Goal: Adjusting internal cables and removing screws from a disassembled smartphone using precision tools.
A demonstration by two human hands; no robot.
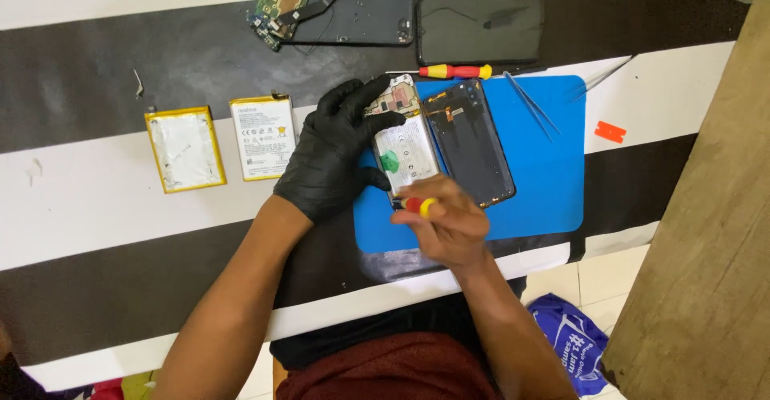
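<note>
An opened phone body (407, 145) with a white battery and a green tab lies on a blue work mat (545, 167). My left hand (337, 151), in a black glove, grips the phone's left side and holds it down. My bare right hand (445, 220) is closed on a small red and yellow screwdriver (419, 205), its tip at the phone's lower edge. The phone's dark back cover (473, 145) lies right beside the phone on the mat.
Two loose batteries (186, 148) (263, 136) lie left on the striped black and white table. A second screwdriver (455, 71), tweezers (531, 105), an orange pick (609, 132), a circuit board (281, 3) on another phone (361, 11) and a dark screen panel (480, 30) sit behind. A wooden board (714, 232) stands at the right.
</note>
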